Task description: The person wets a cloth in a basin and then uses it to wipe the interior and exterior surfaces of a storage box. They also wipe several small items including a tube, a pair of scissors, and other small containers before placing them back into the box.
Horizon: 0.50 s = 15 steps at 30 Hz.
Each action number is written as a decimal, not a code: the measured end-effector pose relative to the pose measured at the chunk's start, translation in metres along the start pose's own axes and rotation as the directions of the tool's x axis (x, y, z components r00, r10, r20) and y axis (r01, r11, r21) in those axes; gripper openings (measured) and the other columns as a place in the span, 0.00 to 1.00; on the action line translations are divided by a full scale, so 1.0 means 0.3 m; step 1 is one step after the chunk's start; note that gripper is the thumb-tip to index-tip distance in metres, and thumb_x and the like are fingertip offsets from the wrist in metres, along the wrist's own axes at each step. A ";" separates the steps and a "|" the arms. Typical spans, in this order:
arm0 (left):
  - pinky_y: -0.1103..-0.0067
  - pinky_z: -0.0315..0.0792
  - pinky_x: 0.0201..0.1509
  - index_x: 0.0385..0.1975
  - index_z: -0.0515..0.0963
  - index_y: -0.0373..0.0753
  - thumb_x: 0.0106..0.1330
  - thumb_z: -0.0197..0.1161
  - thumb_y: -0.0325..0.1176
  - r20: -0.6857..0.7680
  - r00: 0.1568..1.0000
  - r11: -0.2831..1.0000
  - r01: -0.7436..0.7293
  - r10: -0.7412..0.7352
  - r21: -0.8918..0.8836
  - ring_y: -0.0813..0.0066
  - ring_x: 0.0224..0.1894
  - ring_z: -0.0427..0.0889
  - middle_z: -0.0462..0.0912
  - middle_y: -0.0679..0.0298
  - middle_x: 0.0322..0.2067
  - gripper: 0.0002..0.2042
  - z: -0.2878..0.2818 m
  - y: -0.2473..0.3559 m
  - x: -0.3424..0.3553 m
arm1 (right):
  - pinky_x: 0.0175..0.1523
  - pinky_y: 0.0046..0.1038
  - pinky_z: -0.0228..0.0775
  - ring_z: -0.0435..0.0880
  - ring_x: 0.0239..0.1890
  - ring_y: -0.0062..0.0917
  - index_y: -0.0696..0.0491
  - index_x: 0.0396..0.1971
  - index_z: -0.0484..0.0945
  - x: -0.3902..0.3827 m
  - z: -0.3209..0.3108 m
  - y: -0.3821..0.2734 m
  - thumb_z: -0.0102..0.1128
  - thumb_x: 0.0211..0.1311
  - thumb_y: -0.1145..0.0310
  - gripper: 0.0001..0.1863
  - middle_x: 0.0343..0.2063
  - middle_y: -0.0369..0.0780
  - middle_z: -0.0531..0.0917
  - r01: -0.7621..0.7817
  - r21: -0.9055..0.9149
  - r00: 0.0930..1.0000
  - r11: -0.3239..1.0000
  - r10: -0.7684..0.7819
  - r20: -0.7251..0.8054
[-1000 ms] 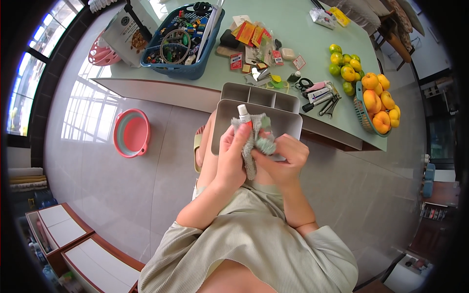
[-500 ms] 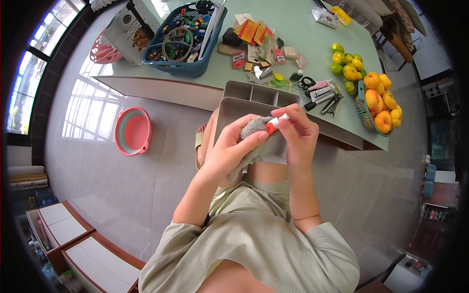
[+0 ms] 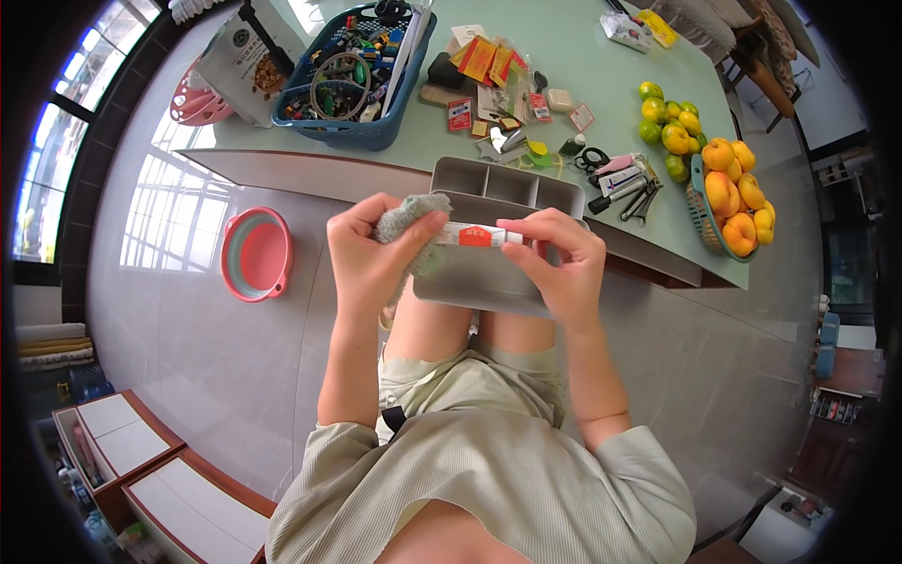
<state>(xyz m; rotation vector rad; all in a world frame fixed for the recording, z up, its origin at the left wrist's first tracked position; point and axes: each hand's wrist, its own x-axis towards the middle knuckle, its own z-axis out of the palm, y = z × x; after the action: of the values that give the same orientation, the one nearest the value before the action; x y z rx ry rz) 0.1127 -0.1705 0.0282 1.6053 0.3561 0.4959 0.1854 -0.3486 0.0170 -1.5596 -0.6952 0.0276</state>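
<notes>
A small white tube [image 3: 477, 235] with an orange-red label lies level in front of me. Its right end is pinched between thumb and fingers of my right hand [image 3: 562, 254]. My left hand [image 3: 368, 246] grips a fuzzy grey-green cloth [image 3: 413, 226], which covers the tube's left end. Beneath both hands, a grey divided organizer tray [image 3: 489, 282] sits over my thighs against the table edge. Three small compartments line its far side, with a larger one nearer me.
On the pale green table [image 3: 526, 56] stand a blue basket of toy bricks [image 3: 376, 132], several small packets [image 3: 479, 61], black scissors [image 3: 590, 160], nail clippers [image 3: 636, 199], green citrus [image 3: 653, 111] and a basket of orange fruit [image 3: 722, 193]. A pink basin [image 3: 256, 254] rests on the floor at left.
My left hand has moved left with the cloth, uncovering more of the tube. The tube has turned from slanted to level, and my right hand has come slightly lower.
</notes>
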 end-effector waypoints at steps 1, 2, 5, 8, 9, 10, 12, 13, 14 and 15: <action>0.90 0.66 0.24 0.24 0.79 0.31 0.50 0.68 0.26 0.001 1.000 1.000 -0.001 0.001 0.000 0.90 0.21 0.71 0.77 0.70 0.18 0.06 -0.004 0.003 0.015 | 0.23 0.16 0.56 0.72 0.23 0.11 0.54 0.32 0.82 0.014 -0.003 -0.005 0.65 0.44 0.76 0.11 0.23 0.32 0.80 0.001 -0.062 0.998 0.998 0.003 0.058; 0.90 0.67 0.25 0.25 0.79 0.31 0.50 0.68 0.26 -0.002 1.000 1.000 -0.018 0.018 -0.002 0.89 0.22 0.71 0.77 0.69 0.19 0.06 -0.008 0.007 0.029 | 0.23 0.16 0.56 0.72 0.23 0.11 0.54 0.32 0.82 0.026 -0.002 -0.009 0.65 0.44 0.76 0.11 0.23 0.32 0.80 0.001 -0.061 0.998 0.998 0.003 0.059; 0.89 0.69 0.28 0.29 0.79 0.30 0.50 0.67 0.25 0.025 0.998 0.998 -0.056 0.057 -0.031 0.88 0.24 0.73 0.79 0.68 0.22 0.07 -0.020 -0.012 0.085 | 0.24 0.15 0.58 0.74 0.24 0.12 0.53 0.31 0.82 0.066 0.001 -0.013 0.66 0.45 0.74 0.10 0.24 0.33 0.81 0.017 -0.115 0.996 0.993 -0.006 0.092; 0.88 0.71 0.30 0.31 0.79 0.30 0.50 0.67 0.23 0.076 0.997 0.996 0.002 0.005 -0.085 0.87 0.26 0.75 0.79 0.67 0.24 0.09 -0.022 -0.038 0.130 | 0.26 0.13 0.59 0.71 0.23 0.10 0.55 0.31 0.82 0.113 0.011 -0.011 0.65 0.48 0.74 0.08 0.25 0.32 0.79 -0.034 -0.140 0.999 0.990 0.039 0.032; 0.88 0.71 0.30 0.31 0.79 0.30 0.50 0.67 0.23 0.077 0.997 0.996 0.001 0.006 -0.086 0.87 0.26 0.75 0.79 0.67 0.24 0.09 -0.021 -0.046 0.143 | 0.26 0.13 0.59 0.71 0.23 0.10 0.55 0.31 0.82 0.125 0.013 -0.003 0.65 0.48 0.74 0.08 0.25 0.32 0.79 -0.033 -0.142 0.999 0.989 0.038 0.031; 0.88 0.71 0.30 0.31 0.79 0.30 0.50 0.67 0.24 0.073 0.997 0.997 0.006 0.000 -0.083 0.86 0.26 0.75 0.79 0.67 0.23 0.09 -0.023 -0.061 0.157 | 0.25 0.13 0.59 0.73 0.23 0.11 0.54 0.31 0.82 0.137 0.016 0.010 0.65 0.48 0.73 0.08 0.25 0.33 0.80 -0.037 -0.159 0.999 0.987 0.042 0.030; 0.88 0.71 0.30 0.30 0.79 0.29 0.51 0.67 0.24 0.071 0.997 0.997 0.012 -0.006 -0.082 0.86 0.26 0.75 0.79 0.67 0.23 0.09 -0.027 -0.085 0.177 | 0.25 0.13 0.60 0.75 0.23 0.11 0.53 0.32 0.82 0.153 0.011 0.029 0.65 0.49 0.71 0.08 0.25 0.34 0.81 -0.057 -0.198 0.997 0.979 0.067 0.049; 0.88 0.71 0.29 0.30 0.79 0.29 0.52 0.66 0.26 0.023 0.999 0.998 -0.031 0.033 -0.054 0.86 0.25 0.76 0.79 0.66 0.23 0.08 -0.031 -0.096 0.185 | 0.25 0.13 0.60 0.75 0.23 0.11 0.53 0.32 0.82 0.163 0.005 0.040 0.65 0.49 0.71 0.08 0.25 0.34 0.81 -0.056 -0.199 0.997 0.978 0.067 0.049; 0.88 0.71 0.28 0.30 0.78 0.29 0.53 0.66 0.27 -0.024 0.997 0.997 -0.073 0.072 -0.022 0.85 0.25 0.76 0.79 0.66 0.23 0.08 -0.036 -0.101 0.191 | 0.25 0.13 0.60 0.76 0.24 0.11 0.54 0.32 0.82 0.174 0.000 0.052 0.65 0.49 0.71 0.08 0.26 0.34 0.81 -0.070 -0.148 0.997 0.986 0.071 0.006; 0.88 0.71 0.28 0.30 0.78 0.29 0.53 0.66 0.27 -0.024 0.997 0.997 -0.073 0.073 -0.021 0.85 0.25 0.76 0.79 0.66 0.23 0.08 -0.041 -0.102 0.193 | 0.25 0.13 0.60 0.76 0.25 0.11 0.54 0.32 0.82 0.187 -0.007 0.061 0.65 0.49 0.70 0.08 0.26 0.34 0.81 -0.081 -0.097 0.996 0.992 0.078 -0.037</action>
<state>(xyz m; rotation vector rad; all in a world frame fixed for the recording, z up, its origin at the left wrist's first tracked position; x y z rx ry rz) 0.1578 -0.1278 0.0046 1.5967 0.3097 0.5729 0.2394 -0.3249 0.0223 -1.6777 -0.6157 0.0268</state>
